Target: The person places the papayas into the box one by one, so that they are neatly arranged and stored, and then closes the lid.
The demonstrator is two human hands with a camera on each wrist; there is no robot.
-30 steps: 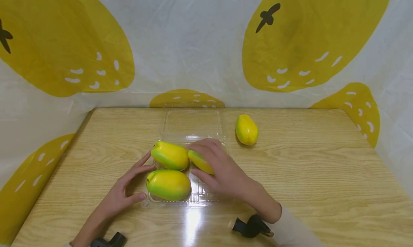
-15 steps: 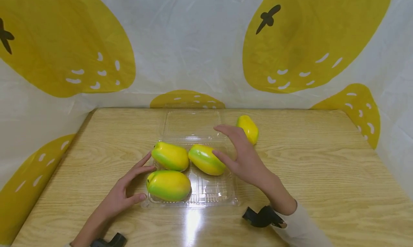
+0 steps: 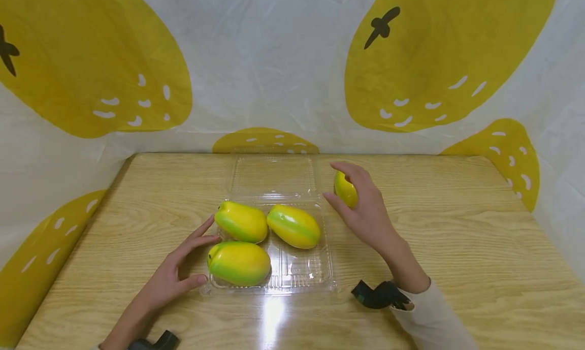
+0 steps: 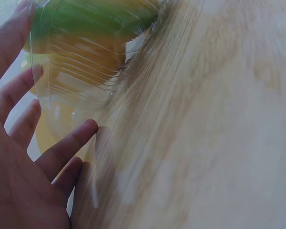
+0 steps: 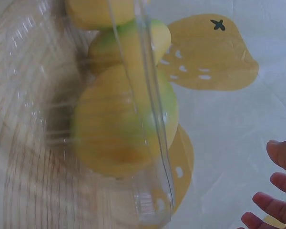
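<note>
In the head view, a clear plastic clamshell container (image 3: pixel 301 274) lies with its lid (image 3: pixel 274 175) folded back. Inside are three yellow-green papayas: one at the back left (image 3: pixel 241 221), one at the front left (image 3: pixel 239 262), one at the back right (image 3: pixel 293 226). My left hand (image 3: pixel 171 276) rests against the container's left side, fingers spread; the left wrist view shows fingertips (image 4: pixel 36 71) at its clear wall. My right hand (image 3: pixel 365 208) is over the table beside a fourth papaya (image 3: pixel 345 190), partly hiding it. Its fingers are bent loosely, and no grip on that papaya shows.
The container stands on a wood-grain table (image 3: pixel 457 238). A white cloth with lemon prints (image 3: pixel 269 60) hangs behind and at the sides. Black wrist mounts (image 3: pixel 381 294) are on both forearms.
My right hand has let go of the back-right papaya in the container and moved right and back to the loose papaya. The left hand has stayed in place.
</note>
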